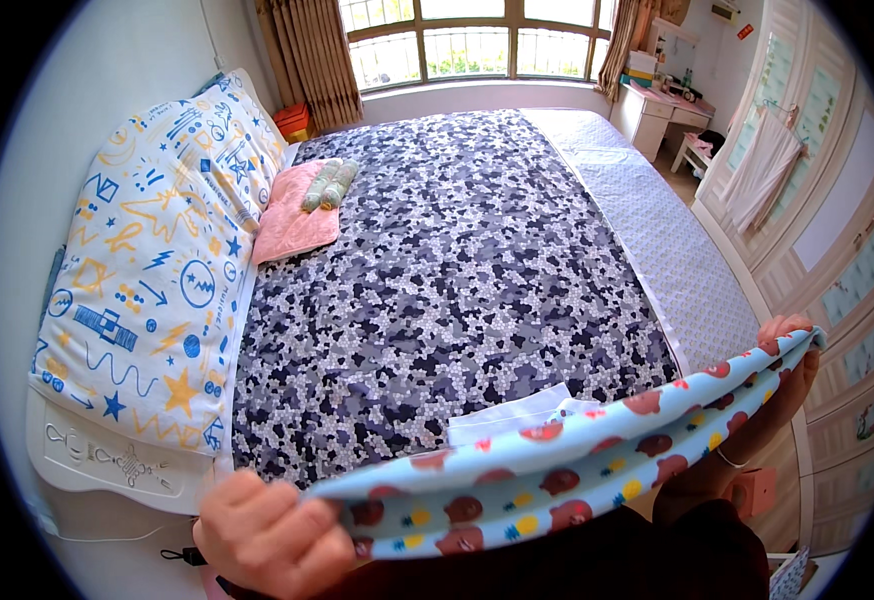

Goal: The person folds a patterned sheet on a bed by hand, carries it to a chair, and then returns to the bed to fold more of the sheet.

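A light blue cloth [547, 475] printed with brown bears and yellow pineapples stretches in folds between my hands, above the near edge of the bed. My left hand [272, 535] is a fist round its left end. Far to the right and higher up, my right hand [785, 327] grips the other end, with part of the hand behind the fabric. Just beyond the cloth, a piece of white fabric [497, 420] lies on the grey, black and white patterned bed sheet [447, 280], partly covered from view.
A doodle-print cover [147, 270] drapes the headboard on the left. On the bed lie a pink pillow [292, 225] and a green bundle [330, 187]. Wardrobe doors [807, 190] line the right; a desk [652, 115] stands by the window. A pink stool [754, 492] is at lower right.
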Tool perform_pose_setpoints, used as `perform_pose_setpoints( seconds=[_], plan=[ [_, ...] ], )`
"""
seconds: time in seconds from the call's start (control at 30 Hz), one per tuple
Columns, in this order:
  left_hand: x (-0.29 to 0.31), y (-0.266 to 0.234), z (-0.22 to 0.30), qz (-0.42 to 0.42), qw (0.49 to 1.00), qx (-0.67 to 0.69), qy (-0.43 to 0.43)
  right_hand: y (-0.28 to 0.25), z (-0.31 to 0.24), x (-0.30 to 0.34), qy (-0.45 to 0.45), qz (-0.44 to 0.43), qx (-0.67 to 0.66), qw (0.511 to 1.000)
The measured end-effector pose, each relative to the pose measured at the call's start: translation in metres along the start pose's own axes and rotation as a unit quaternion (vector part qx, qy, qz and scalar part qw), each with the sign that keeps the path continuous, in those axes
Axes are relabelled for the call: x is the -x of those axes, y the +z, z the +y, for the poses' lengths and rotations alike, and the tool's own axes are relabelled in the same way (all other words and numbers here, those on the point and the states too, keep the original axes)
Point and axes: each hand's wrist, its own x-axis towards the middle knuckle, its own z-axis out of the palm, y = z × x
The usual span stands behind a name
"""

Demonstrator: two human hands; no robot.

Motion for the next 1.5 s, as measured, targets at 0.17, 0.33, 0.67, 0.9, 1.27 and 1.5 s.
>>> perform_pose_setpoints(
  seconds=[0.17, 0.33, 0.67, 0.9, 1.27, 1.5],
  plan=[
    [-0.005, -0.006, 0.004, -0.028, 0.998, 0.021, 0.054, -0.009, -0.002, -0.003, 0.071, -0.031, 0.037, 0.996],
    [-0.029, 0.058, -0.031, -0.053, 0.982, 0.08, -0.163, -0.017, 0.084, -0.016, 0.233, -0.037, 0.154, 0.959],
    [-0.114, 0.088, -0.181, 0.227, 0.943, -0.154, -0.188, 0.066, 0.154, -0.193, 0.091, 0.017, 0.143, 0.985],
    [-0.115, 0.007, -0.112, 0.396, 0.869, -0.253, -0.153, 0.033, 0.055, -0.213, -0.068, -0.023, 0.06, 0.996],
    [0.037, 0.115, -0.006, -0.049, 0.942, 0.228, -0.241, -0.063, 0.093, 0.049, 0.378, -0.23, -0.013, 0.897],
    [0.092, 0.165, 0.02, -0.197, 0.812, 0.374, -0.401, -0.054, 0.092, 0.118, 0.571, -0.402, 0.007, 0.715]
  ],
)
